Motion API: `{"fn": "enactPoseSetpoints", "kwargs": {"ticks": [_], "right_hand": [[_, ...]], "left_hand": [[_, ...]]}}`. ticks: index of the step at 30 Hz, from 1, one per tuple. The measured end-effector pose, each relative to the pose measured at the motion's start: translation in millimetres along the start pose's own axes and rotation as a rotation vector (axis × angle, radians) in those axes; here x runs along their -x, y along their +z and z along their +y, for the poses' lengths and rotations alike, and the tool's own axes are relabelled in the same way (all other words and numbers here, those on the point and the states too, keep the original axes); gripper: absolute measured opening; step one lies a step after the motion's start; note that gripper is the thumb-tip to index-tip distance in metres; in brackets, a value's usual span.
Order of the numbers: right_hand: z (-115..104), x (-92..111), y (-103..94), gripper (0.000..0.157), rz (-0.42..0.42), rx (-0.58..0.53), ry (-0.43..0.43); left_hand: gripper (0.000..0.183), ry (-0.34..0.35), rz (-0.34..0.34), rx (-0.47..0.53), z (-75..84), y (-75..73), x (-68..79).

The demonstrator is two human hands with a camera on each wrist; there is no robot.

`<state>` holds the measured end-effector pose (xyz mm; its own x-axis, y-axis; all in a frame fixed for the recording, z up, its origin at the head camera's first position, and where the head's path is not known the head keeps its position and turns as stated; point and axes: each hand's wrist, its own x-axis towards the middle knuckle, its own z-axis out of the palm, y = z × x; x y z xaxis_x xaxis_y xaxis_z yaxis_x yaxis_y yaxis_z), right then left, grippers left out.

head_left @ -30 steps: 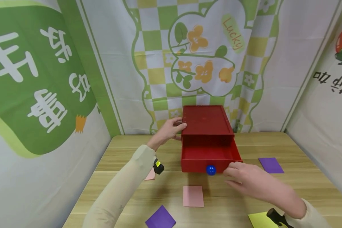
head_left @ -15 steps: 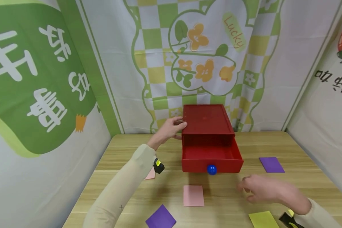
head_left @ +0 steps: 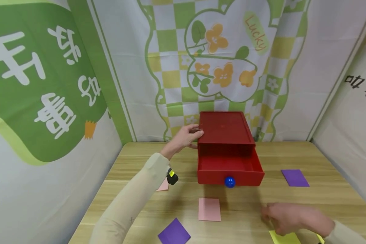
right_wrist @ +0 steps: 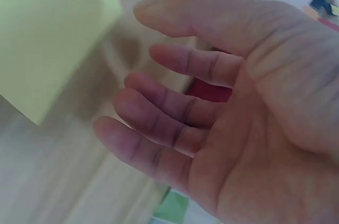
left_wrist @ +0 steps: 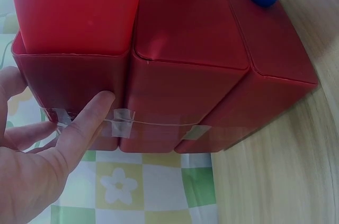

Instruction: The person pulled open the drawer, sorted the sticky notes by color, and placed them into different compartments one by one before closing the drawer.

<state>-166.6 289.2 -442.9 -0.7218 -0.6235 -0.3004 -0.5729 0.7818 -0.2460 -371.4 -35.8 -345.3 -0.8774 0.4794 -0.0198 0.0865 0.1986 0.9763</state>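
A red drawer cabinet (head_left: pixel 224 127) stands on the table, its top drawer (head_left: pixel 213 178) pulled out, with a blue knob (head_left: pixel 230 182) on the front. No contents show in that drawer. My left hand (head_left: pixel 184 138) rests against the cabinet's left side, fingers spread and thumb touching the side wall (left_wrist: pixel 180 91), as the left wrist view shows. Lower right, my right hand (head_left: pixel 285 217) hovers over the table beside a yellow paper square (head_left: pixel 286 238). Its fingers (right_wrist: pixel 153 118) are loosely bent with nothing between them, and the square's corner lies just past the fingertips.
Pink paper squares (head_left: pixel 209 209) lie before the cabinet and partly behind the left sleeve. Purple squares lie at the front (head_left: pixel 174 233) and right (head_left: pixel 295 178). A patterned curtain (head_left: pixel 225 67) hangs behind the table (head_left: pixel 241 220). Lower drawers (left_wrist: pixel 185 38) show in the left wrist view.
My right hand has left the drawer front's right corner and moved down and right to the yellow square. My left hand stays against the cabinet; the drawer remains pulled out.
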Motion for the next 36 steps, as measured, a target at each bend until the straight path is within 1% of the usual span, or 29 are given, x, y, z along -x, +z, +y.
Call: {"fn": "enactPoseSetpoints", "kwargs": {"ticks": [4, 5, 9, 11, 15, 18, 21, 25, 28, 30, 32, 36], "right_hand": [[0.4, 0.1, 9.1, 0.035, -0.028, -0.01, 0.027], [0.9, -0.1, 11.0, 0.036, -0.024, -0.009, 0.02], [2.1, -2.8, 16.4, 0.039, -0.024, -0.002, -0.001], [2.5, -3.4, 18.3, 0.04, -0.031, 0.003, 0.011], [1.3, -3.9, 21.1, 0.037, -0.031, 0.023, 0.064], [0.0, -4.3, 21.3, 0.033, -0.02, 0.051, 0.074], [0.2, -4.6, 20.6, 0.03, -0.036, 0.04, 0.084], [2.4, -4.7, 22.4, 0.031, -0.02, 0.016, 0.038], [4.5, -4.1, 23.5, 0.033, 0.005, 0.003, -0.014], [5.8, -4.2, 23.2, 0.034, 0.001, -0.018, -0.026], [6.5, -4.1, 22.1, 0.033, -0.007, -0.034, -0.026], [6.2, -3.8, 18.2, 0.03, -0.032, -0.079, 0.002]], "left_hand": [[0.058, -0.007, -0.021, 0.007, 1.7, 0.1, 0.5], [0.058, -0.009, -0.03, 0.003, 3.1, 0.0, 1.4], [0.058, -0.014, -0.057, -0.027, 14.3, 0.9, 10.7], [0.058, -0.011, -0.06, -0.035, 18.3, 2.3, 15.4], [0.057, -0.004, -0.033, -0.021, 8.2, 2.0, 8.2], [0.057, -0.004, -0.007, -0.02, -0.6, 0.5, 0.1], [0.058, -0.003, 0.006, -0.032, -0.7, 0.0, 0.5], [0.059, -0.005, 0.003, -0.034, -2.0, -0.7, 0.3], [0.059, -0.007, -0.008, -0.026, -1.8, -0.7, 0.2], [0.058, -0.005, -0.015, -0.025, -1.2, -0.8, 0.5], [0.058, 0.001, -0.018, -0.023, -1.3, -1.1, 0.1], [0.057, 0.012, -0.013, -0.027, -1.7, -0.8, -0.9]]}}
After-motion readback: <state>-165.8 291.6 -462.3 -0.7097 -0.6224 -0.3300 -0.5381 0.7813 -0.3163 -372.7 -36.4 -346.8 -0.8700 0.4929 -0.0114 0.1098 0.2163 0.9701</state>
